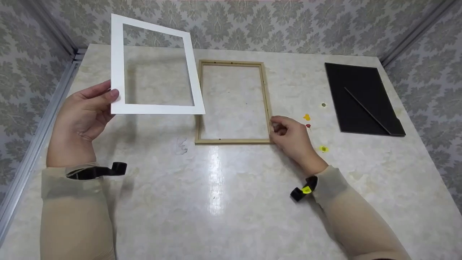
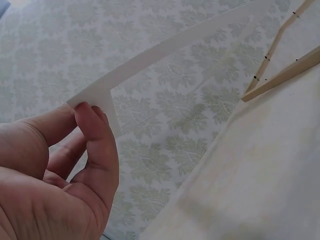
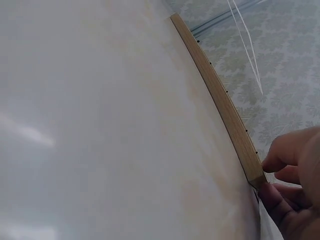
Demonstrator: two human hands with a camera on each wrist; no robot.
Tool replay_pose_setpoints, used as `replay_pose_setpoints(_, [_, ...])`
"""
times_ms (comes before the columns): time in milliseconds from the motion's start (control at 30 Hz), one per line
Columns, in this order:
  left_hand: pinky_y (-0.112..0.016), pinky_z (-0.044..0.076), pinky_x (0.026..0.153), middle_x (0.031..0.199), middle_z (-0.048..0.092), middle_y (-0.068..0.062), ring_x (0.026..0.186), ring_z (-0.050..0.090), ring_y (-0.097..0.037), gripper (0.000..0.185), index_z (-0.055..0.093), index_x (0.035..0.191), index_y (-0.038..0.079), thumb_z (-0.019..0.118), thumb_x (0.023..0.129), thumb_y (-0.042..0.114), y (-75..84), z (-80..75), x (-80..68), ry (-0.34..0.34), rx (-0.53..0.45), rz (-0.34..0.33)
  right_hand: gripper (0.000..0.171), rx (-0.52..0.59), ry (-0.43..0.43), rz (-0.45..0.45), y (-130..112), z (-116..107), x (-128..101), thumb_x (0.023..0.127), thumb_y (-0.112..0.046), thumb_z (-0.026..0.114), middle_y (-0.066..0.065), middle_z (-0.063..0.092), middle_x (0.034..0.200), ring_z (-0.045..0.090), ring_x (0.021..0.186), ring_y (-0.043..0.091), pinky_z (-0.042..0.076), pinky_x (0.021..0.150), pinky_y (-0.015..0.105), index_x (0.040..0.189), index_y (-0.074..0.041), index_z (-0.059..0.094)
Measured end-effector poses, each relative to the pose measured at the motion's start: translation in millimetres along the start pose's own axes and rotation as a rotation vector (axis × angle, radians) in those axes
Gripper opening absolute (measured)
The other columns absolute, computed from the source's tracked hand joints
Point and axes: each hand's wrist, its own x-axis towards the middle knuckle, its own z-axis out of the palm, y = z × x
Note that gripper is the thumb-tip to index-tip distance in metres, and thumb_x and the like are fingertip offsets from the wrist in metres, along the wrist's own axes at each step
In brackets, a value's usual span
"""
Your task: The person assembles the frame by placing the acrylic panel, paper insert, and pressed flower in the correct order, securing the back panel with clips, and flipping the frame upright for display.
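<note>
A white picture mat (image 1: 117,61) with a rectangular cut-out is held up by my left hand (image 1: 81,112), whose thumb and fingers pinch its lower left edge. Tilted, it overlaps the left side of the light wooden picture frame (image 1: 234,141) in the head view. That frame lies on the table, and small dark dots run along its inner side. At its near right corner, my right hand (image 1: 294,139) grips the wood between thumb and fingers. The right wrist view shows the thumb (image 3: 272,195) against the end of the frame's side (image 3: 220,95).
A black backing board (image 1: 361,79) with a thin slanting strip lies at the far right. Between it and the frame are small orange (image 1: 306,117), red (image 1: 308,125) and yellow (image 1: 323,148) bits. Patterned wall (image 1: 245,25) stands behind the table.
</note>
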Motion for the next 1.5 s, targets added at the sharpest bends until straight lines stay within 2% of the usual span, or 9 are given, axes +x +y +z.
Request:
replay_pose_setpoints(167, [-0.030, 0.063, 0.075, 0.103, 0.081, -0.011, 0.087, 0.079, -0.020, 0.033, 0.077, 0.122, 0.005, 0.071, 0.092, -0.007, -7.5, 6.4, 3.2, -0.083, -0.085, -0.038, 0.042, 0.006, 0.003, 0.050, -4, 0, 1, 0.093, -0.009, 0.072, 0.010, 0.075, 0.115, 0.070, 0.103, 0.020, 0.056, 0.079, 0.016, 0.135, -0.007, 0.069])
replay_pose_setpoints(333, [-0.031, 0.064, 0.079, 0.109, 0.080, -0.011, 0.093, 0.079, -0.020, 0.034, 0.075, 0.127, 0.007, 0.069, 0.095, -0.004, -17.9, 15.2, 6.8, -0.150, -0.139, -0.091, 0.038, -0.058, -0.004, 0.096, -7, -2, 2, 0.094, -0.017, 0.074, 0.009, 0.076, 0.114, 0.072, 0.103, 0.020, 0.056, 0.079, 0.020, 0.130, -0.006, 0.072])
replay_pose_setpoints(400, [-0.031, 0.064, 0.080, 0.110, 0.080, -0.010, 0.095, 0.079, -0.019, 0.035, 0.074, 0.128, 0.008, 0.069, 0.095, -0.002, -22.6, 17.6, 9.0, -0.150, -0.130, -0.099, 0.036, -0.060, -0.030, 0.128, -8, -3, 2, 0.094, -0.017, 0.073, 0.010, 0.076, 0.115, 0.072, 0.100, 0.020, 0.057, 0.076, 0.021, 0.129, -0.006, 0.072])
replay_pose_setpoints(600, [-0.030, 0.063, 0.081, 0.112, 0.080, -0.010, 0.097, 0.079, -0.019, 0.034, 0.074, 0.129, 0.009, 0.069, 0.096, 0.001, -34.3, 21.7, 11.2, -0.176, -0.134, -0.125, 0.039, 0.047, -0.143, 0.252, -11, -9, 0, 0.097, -0.009, 0.069, 0.013, 0.074, 0.117, 0.068, 0.083, 0.014, 0.056, 0.065, 0.021, 0.135, -0.004, 0.068])
replay_pose_setpoints(800, [-0.030, 0.064, 0.079, 0.111, 0.080, -0.007, 0.096, 0.079, -0.019, 0.034, 0.076, 0.126, 0.011, 0.074, 0.093, 0.003, -50.8, 32.6, 14.5, -0.150, -0.107, -0.177, 0.039, 0.022, -0.121, 0.246, -12, -7, -2, 0.097, -0.007, 0.068, 0.014, 0.075, 0.119, 0.067, 0.092, 0.013, 0.055, 0.066, 0.017, 0.136, -0.002, 0.067])
replay_pose_setpoints(1000, [-0.029, 0.063, 0.079, 0.109, 0.080, -0.007, 0.095, 0.078, -0.018, 0.032, 0.076, 0.124, 0.012, 0.075, 0.093, 0.005, -69.1, 43.9, 18.1, -0.166, -0.083, -0.214, 0.040, 0.024, -0.116, 0.239, -14, -5, -1, 0.098, -0.008, 0.067, 0.013, 0.075, 0.123, 0.069, 0.102, 0.018, 0.056, 0.068, 0.017, 0.138, -0.003, 0.066])
replay_pose_setpoints(1300, [-0.026, 0.062, 0.079, 0.111, 0.080, -0.004, 0.099, 0.077, -0.016, 0.041, 0.073, 0.130, 0.012, 0.079, 0.090, 0.008, -92.0, 54.4, 20.5, -0.149, -0.013, -0.229, 0.039, 0.010, -0.119, 0.215, -15, -5, 0, 0.098, -0.008, 0.067, 0.014, 0.075, 0.122, 0.068, 0.099, 0.017, 0.055, 0.069, 0.017, 0.137, -0.002, 0.067])
replay_pose_setpoints(1500, [-0.027, 0.062, 0.085, 0.115, 0.078, -0.002, 0.104, 0.075, -0.015, 0.052, 0.067, 0.139, 0.009, 0.080, 0.089, 0.009, -104.4, 64.4, 20.4, -0.137, 0.050, -0.217, 0.039, 0.009, -0.105, 0.212, -15, -4, 1, 0.097, -0.007, 0.068, 0.014, 0.075, 0.121, 0.068, 0.103, 0.020, 0.054, 0.071, 0.015, 0.136, -0.001, 0.067])
